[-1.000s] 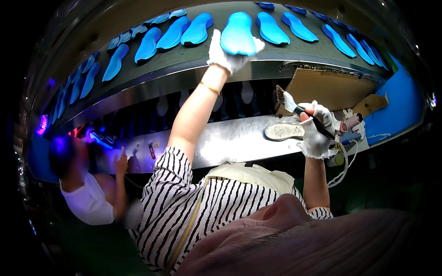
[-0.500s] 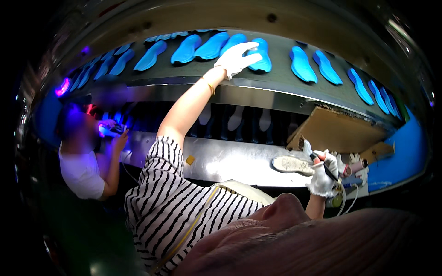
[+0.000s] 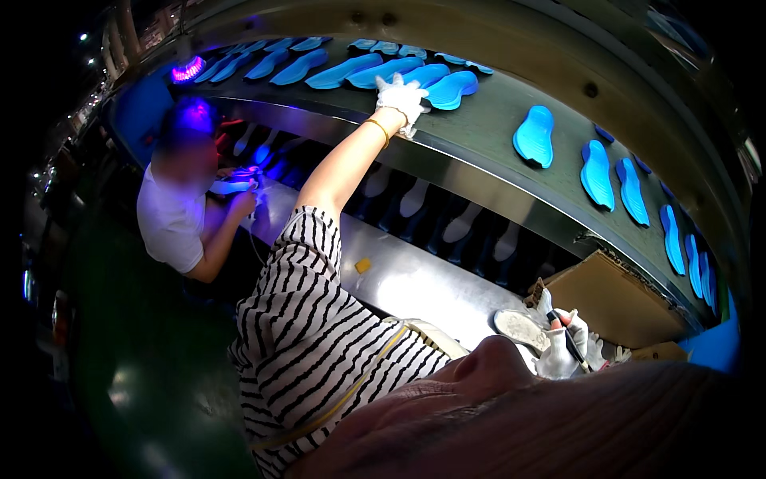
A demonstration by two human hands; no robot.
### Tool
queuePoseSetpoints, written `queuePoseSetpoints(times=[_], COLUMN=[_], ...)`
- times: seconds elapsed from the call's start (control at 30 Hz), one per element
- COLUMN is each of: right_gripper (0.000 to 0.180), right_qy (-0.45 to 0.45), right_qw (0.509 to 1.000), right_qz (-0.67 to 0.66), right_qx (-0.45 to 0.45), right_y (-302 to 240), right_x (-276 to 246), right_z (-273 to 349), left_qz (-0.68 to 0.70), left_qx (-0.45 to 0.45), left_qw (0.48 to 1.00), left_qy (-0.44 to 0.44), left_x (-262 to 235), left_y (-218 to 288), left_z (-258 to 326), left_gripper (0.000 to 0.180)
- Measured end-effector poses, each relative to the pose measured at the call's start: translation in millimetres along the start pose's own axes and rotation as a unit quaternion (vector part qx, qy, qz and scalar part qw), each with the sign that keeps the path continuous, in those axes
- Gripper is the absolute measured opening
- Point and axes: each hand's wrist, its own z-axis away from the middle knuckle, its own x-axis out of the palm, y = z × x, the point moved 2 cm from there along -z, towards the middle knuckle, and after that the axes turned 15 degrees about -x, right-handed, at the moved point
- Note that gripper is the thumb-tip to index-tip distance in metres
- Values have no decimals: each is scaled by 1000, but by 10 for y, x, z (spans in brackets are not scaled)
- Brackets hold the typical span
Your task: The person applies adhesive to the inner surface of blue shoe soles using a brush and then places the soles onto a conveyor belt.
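My left hand (image 3: 401,104), in a white glove, reaches over the near edge of the conveyor belt (image 3: 491,124). Its fingers are spread, with nothing held in them. Just right of it lies a blue shoe sole (image 3: 452,90), and another blue sole (image 3: 427,75) is close beyond the fingertips; whether they touch cannot be made out. Low at the right, my right hand (image 3: 560,351), gloved with some fingertips bare, is closed around a brush (image 3: 572,348) with a dark handle and pale bristles. Beside it a whitish shoe sole (image 3: 520,329) rests on the metal bench.
More blue soles line the belt to both sides, one being a sole (image 3: 534,137) at the right. A cardboard sheet (image 3: 618,291) leans behind my right hand. A small yellow piece (image 3: 363,265) lies on the metal bench (image 3: 399,279). At the left works another person (image 3: 179,199).
The view has turned and shifted. My left hand has drawn back from the blue sole toward the belt's near edge, and its fingers are more spread. My right hand still grips the brush.
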Motion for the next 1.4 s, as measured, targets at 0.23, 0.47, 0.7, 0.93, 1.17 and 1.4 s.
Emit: queuePoseSetpoints(times=[0.23,0.47,0.7,0.93,1.17,1.4], right_gripper=[19,23,23,17,21,20], right_qy=[-26,-60,-40,-38,6,-58], right_qw=[999,997,999,999,998,994], right_qz=[16,51,16,15,56,77], right_qx=[-29,-4,33,26,-10,-49], right_y=[289,347,407,289,368,281], right_x=[-17,150,240,312,475,661], right_z=[-55,-101,-51,-103,-364,-199], left_qz=[474,879,789,719,788,803], left_qx=[170,246,123,-45,-70,-66], left_qw=[861,407,44,-9,31,72], left_qy=[62,26,-601,-693,-611,-588], left_x=[-129,-884,-113,261,171,216], left_y=[54,-60,809,1263,1675,1832], left_z=[384,856,1679,2706,2999,3083], left_gripper=[29,50,70,95,76,80])
